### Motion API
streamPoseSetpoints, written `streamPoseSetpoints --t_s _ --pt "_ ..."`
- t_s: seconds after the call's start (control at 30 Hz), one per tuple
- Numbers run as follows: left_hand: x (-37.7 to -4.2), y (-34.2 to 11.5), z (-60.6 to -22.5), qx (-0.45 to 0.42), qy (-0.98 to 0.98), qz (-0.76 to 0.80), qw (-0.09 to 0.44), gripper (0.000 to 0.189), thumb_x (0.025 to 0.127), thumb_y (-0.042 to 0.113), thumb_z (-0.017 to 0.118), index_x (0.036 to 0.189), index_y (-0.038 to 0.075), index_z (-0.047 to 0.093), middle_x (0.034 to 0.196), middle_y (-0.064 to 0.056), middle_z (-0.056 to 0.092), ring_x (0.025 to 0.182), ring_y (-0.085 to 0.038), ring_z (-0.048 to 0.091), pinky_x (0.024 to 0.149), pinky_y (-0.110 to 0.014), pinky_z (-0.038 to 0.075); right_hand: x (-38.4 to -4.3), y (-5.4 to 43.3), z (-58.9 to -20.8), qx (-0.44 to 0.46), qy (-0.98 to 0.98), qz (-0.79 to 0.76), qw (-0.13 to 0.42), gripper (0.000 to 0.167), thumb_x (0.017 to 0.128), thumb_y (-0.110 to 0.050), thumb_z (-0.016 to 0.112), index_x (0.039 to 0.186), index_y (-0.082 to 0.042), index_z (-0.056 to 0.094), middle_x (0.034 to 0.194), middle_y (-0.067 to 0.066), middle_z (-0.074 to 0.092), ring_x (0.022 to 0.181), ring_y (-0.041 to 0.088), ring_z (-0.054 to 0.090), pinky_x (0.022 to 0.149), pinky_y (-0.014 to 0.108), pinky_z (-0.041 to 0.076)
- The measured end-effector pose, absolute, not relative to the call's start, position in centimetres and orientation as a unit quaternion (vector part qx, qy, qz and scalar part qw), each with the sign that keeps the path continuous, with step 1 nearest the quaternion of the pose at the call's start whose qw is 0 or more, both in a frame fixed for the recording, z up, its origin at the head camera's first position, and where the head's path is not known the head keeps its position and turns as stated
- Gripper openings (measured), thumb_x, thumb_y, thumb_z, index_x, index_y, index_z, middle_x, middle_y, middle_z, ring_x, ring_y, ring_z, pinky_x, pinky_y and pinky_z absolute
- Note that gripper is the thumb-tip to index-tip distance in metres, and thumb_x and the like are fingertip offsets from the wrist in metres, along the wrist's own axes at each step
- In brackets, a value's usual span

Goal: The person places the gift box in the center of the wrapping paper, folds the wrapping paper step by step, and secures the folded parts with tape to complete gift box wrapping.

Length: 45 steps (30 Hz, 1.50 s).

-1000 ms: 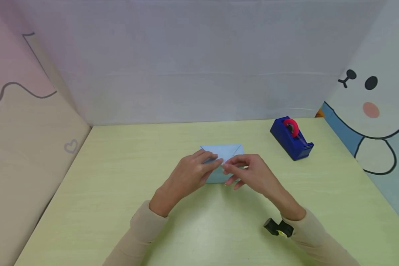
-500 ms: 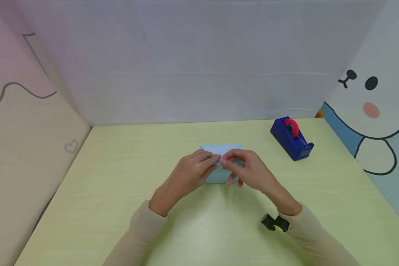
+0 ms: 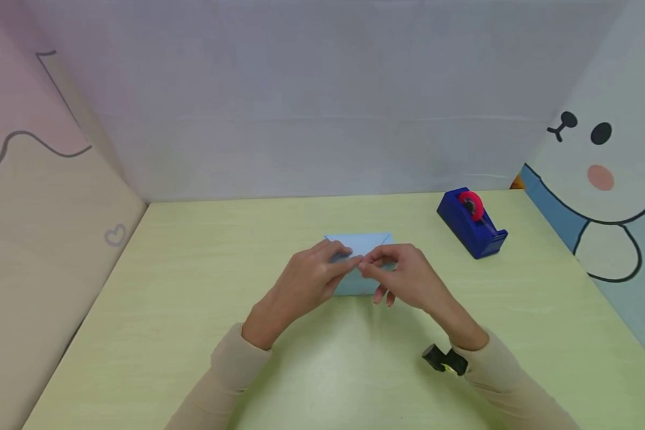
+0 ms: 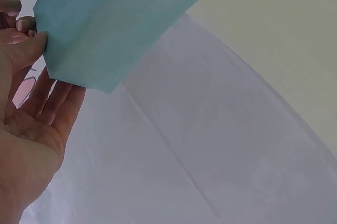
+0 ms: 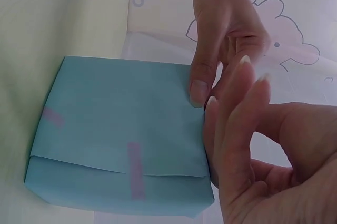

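A box wrapped in light blue paper (image 3: 355, 286) stands at mid-table with a folded, pointed end flap (image 3: 364, 242) facing up. Pink strips of tape (image 5: 136, 170) cross its seam in the right wrist view. My left hand (image 3: 316, 273) holds the box from the left, its thumb (image 5: 199, 91) on one side near the edge and its other fingers reaching over the flap end. My right hand (image 3: 407, 278) has thumb and forefinger brought together at the flap's tip, the remaining fingers down along the box's side. I cannot tell whether a bit of tape lies between those fingertips.
A dark blue tape dispenser (image 3: 470, 227) with a red-cored roll stands at the back right of the pale table (image 3: 220, 269). A grey-white backdrop (image 3: 322, 101) rises behind the table, with patterned panels at both sides. A black device (image 3: 445, 359) sits on the right wrist.
The right hand's fingertips have shifted slightly along the flap, up and then back down. The left forefinger lifted, settled by the middle finger, then spread again. The box stays in place.
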<state>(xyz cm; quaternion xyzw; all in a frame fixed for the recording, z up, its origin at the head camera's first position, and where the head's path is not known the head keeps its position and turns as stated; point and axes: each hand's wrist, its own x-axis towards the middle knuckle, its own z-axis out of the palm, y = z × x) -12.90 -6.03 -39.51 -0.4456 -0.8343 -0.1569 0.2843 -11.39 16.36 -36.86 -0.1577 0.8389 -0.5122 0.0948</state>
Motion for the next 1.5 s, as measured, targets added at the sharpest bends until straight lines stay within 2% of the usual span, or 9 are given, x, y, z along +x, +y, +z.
streamPoseSetpoints --t_s 0.27,0.47,0.73,0.83,1.07,1.3,1.5 --pt "-12.6 -5.8 -39.4 -0.448 -0.837 -0.108 0.296 0.032 0.089 0.000 0.077 0.118 0.012 0.078 0.109 -0.010 0.070 0.092 -0.022 0.067 0.065 -0.023 0.055 -11.0 16.5 -37.0 -0.143 0.832 -0.527 0.097 0.023 0.100 -0.018 0.070 0.106 0.004 0.071 0.094 0.015 0.075 0.061 0.040 0.071 0.052 0.037 0.059" --pt "-12.5 -5.7 -39.4 -0.444 -0.837 -0.090 0.308 0.035 0.088 -0.001 0.076 0.119 0.014 0.078 0.110 -0.008 0.070 0.096 -0.023 0.068 0.064 -0.024 0.056 -10.7 16.7 -37.1 -0.128 0.816 -0.553 0.108 0.024 0.097 -0.016 0.073 0.106 0.006 0.070 0.090 0.015 0.075 0.068 0.034 0.074 0.059 0.036 0.061" --pt "-12.5 -5.6 -39.3 -0.439 -0.841 -0.082 0.306 0.035 0.088 -0.001 0.077 0.119 0.015 0.078 0.111 -0.007 0.070 0.098 -0.022 0.068 0.059 -0.022 0.053 -10.5 16.7 -37.5 -0.126 0.811 -0.564 0.095 0.025 0.096 -0.011 0.074 0.108 0.008 0.063 0.086 0.014 0.076 0.069 0.029 0.074 0.067 0.045 0.062" --pt "-12.5 -5.7 -39.3 -0.437 -0.842 -0.077 0.305 0.036 0.087 0.000 0.077 0.119 0.015 0.078 0.111 -0.007 0.070 0.097 -0.022 0.067 0.057 -0.022 0.051 -10.5 16.7 -37.6 -0.129 0.810 -0.565 0.086 0.029 0.095 -0.009 0.074 0.112 0.007 0.057 0.087 0.013 0.076 0.070 0.028 0.074 0.067 0.042 0.062" --pt "-12.6 -5.7 -39.4 -0.436 -0.845 -0.085 0.297 0.036 0.087 -0.001 0.077 0.120 0.015 0.078 0.111 -0.007 0.070 0.097 -0.023 0.066 0.056 -0.022 0.051 -10.3 16.8 -38.2 -0.153 0.811 -0.560 0.073 0.032 0.096 -0.007 0.072 0.116 0.002 0.049 0.090 0.015 0.076 0.078 0.039 0.074 0.068 0.032 0.062" --pt "-12.5 -5.7 -39.4 -0.436 -0.843 -0.098 0.299 0.036 0.087 -0.001 0.078 0.119 0.015 0.079 0.110 -0.008 0.070 0.097 -0.023 0.066 0.057 -0.023 0.052 -10.0 16.9 -38.2 -0.161 0.822 -0.544 0.054 0.029 0.096 -0.008 0.072 0.115 0.000 0.051 0.090 0.011 0.075 0.074 0.025 0.076 0.066 0.030 0.061" --pt "-12.6 -5.7 -39.5 -0.437 -0.842 -0.098 0.300 0.036 0.087 -0.001 0.078 0.118 0.016 0.079 0.110 -0.007 0.070 0.096 -0.022 0.066 0.060 -0.023 0.053 -9.9 16.9 -38.0 -0.153 0.824 -0.542 0.064 0.030 0.096 -0.013 0.073 0.114 -0.002 0.053 0.095 0.011 0.074 0.074 0.022 0.075 0.066 0.032 0.060"
